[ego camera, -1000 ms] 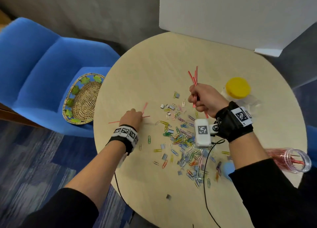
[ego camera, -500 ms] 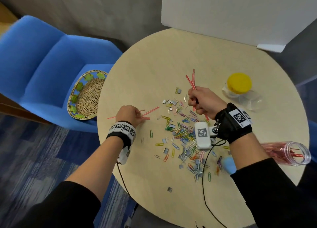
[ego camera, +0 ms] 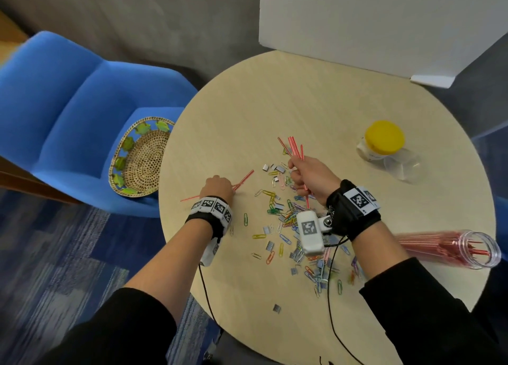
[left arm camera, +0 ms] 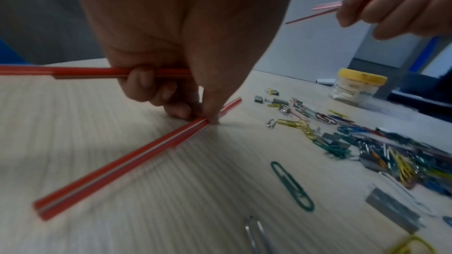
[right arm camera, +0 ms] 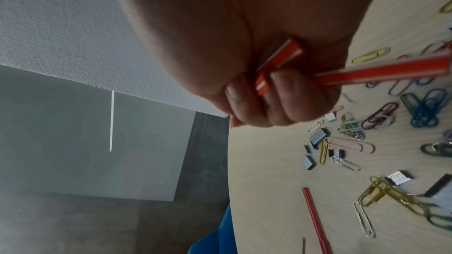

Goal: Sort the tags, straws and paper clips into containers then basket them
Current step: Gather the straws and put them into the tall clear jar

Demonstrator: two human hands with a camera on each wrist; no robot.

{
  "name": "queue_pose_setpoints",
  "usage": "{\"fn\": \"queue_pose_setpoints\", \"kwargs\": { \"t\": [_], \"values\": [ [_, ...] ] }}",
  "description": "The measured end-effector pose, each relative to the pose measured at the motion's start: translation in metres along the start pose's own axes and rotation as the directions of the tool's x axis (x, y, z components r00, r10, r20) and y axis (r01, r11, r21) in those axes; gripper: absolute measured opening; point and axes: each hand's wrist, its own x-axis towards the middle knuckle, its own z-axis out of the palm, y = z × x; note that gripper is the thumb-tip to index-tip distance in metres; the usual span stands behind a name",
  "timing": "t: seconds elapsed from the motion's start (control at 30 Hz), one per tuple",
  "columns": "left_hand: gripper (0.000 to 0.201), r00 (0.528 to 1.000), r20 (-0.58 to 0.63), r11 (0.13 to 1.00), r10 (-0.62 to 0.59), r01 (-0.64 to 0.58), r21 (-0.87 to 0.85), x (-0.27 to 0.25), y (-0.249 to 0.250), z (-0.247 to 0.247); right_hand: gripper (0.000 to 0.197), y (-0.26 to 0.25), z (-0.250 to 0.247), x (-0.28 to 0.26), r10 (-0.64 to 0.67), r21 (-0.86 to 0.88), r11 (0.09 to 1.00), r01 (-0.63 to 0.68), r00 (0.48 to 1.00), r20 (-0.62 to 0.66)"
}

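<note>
My left hand (ego camera: pixel 217 186) (left arm camera: pixel 186 103) grips one red straw (left arm camera: pixel 80 71) in its curled fingers and pinches a second red straw (left arm camera: pixel 137 154) (ego camera: pixel 243 178) against the round table (ego camera: pixel 275 103). My right hand (ego camera: pixel 308 175) (right arm camera: pixel 259 101) holds a bundle of red straws (ego camera: pixel 294 147) (right arm camera: pixel 381 71) upright above the pile. Coloured paper clips (ego camera: pixel 286 216) (left arm camera: pixel 391 157) and small grey tags (ego camera: pixel 277 168) (right arm camera: pixel 316 136) lie scattered between and below the hands.
A clear jar (ego camera: pixel 450 247) with red straws lies on its side at the table's right edge. A yellow-lidded jar (ego camera: pixel 383 140) and a clear cup (ego camera: pixel 402 166) stand at the back right. A woven basket (ego camera: pixel 140 158) sits on the blue chair (ego camera: pixel 68 103) to the left.
My left hand has gathered the loose straws on the table, one now in its curled fingers. My right hand has shifted slightly left with its bundle.
</note>
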Motion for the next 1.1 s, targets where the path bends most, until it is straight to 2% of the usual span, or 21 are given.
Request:
{"fn": "queue_pose_setpoints", "kwargs": {
  "t": [0.1, 0.2, 0.27, 0.33, 0.47, 0.57, 0.7, 0.77, 0.83, 0.87, 0.93, 0.97, 1.03, 1.1],
  "values": [
    [0.033, 0.999, -0.011, 0.991, 0.035, -0.033, 0.129, -0.001, 0.004, 0.005, 0.022, -0.002, 0.002, 0.0, -0.019, 0.022, 1.0, 0.02, 1.0, -0.001],
    [0.03, 0.997, -0.02, 0.991, 0.077, -0.074, 0.114, -0.003, -0.002, 0.007, 0.021, -0.005, -0.004, -0.004, -0.03, 0.082, 0.996, 0.032, 0.999, -0.031],
    [0.024, 0.994, -0.045, 0.995, 0.099, -0.099, -0.005, -0.003, -0.007, 0.003, 0.02, -0.008, -0.012, -0.01, -0.035, 0.131, 0.99, 0.043, 0.997, -0.061],
    [0.02, 0.987, -0.122, 0.976, 0.101, -0.122, -0.183, -0.006, -0.01, -0.006, 0.021, -0.011, -0.022, -0.018, -0.055, 0.172, 0.983, 0.068, 0.995, -0.082],
    [0.027, 0.935, -0.334, 0.864, 0.119, -0.263, -0.43, -0.015, -0.004, -0.033, 0.021, -0.016, -0.045, -0.039, -0.047, 0.259, 0.963, 0.077, 0.992, -0.119],
    [0.034, 0.889, -0.429, 0.751, 0.16, -0.392, -0.532, -0.024, 0.015, -0.06, 0.023, -0.021, -0.064, -0.058, -0.05, 0.388, 0.917, 0.093, 0.992, -0.119],
    [0.032, 0.88, -0.46, 0.566, 0.123, -0.443, -0.696, -0.038, 0.052, -0.089, 0.035, -0.03, -0.091, -0.083, -0.069, 0.585, 0.806, 0.095, 0.995, -0.066],
    [0.026, 0.909, -0.412, 0.409, 0.06, -0.398, -0.821, -0.053, 0.076, -0.1, 0.038, -0.035, -0.105, -0.097, -0.094, 0.712, 0.701, 0.04, 0.995, 0.036],
    [0.025, 0.941, -0.338, 0.193, -0.013, -0.329, -0.924, -0.072, 0.1, -0.109, 0.041, -0.041, -0.12, -0.114, -0.152, 0.809, 0.586, -0.042, 0.975, 0.161],
    [0.026, 0.955, -0.298, 0.079, -0.013, -0.296, -0.952, -0.084, 0.112, -0.113, 0.042, -0.045, -0.127, -0.125, -0.183, 0.835, 0.546, -0.071, 0.962, 0.201],
    [0.029, 0.967, -0.241, -0.11, 0.086, -0.231, -0.967, -0.111, 0.14, -0.117, 0.046, -0.049, -0.145, -0.148, -0.228, 0.838, 0.543, -0.057, 0.95, 0.212],
    [0.032, 0.961, -0.228, -0.171, 0.154, -0.201, -0.965, -0.125, 0.155, -0.117, 0.048, -0.049, -0.155, -0.16, -0.244, 0.822, 0.57, -0.021, 0.95, 0.193],
    [0.036, 0.933, -0.233, -0.216, 0.274, -0.177, -0.96, -0.15, 0.189, -0.114, 0.053, -0.045, -0.176, -0.179, -0.276, 0.785, 0.617, 0.061, 0.95, 0.144],
    [0.041, 0.9, -0.244, -0.188, 0.362, -0.186, -0.964, -0.17, 0.222, -0.107, 0.056, -0.035, -0.197, -0.195, -0.289, 0.764, 0.635, 0.112, 0.952, 0.1]
  ]
}}
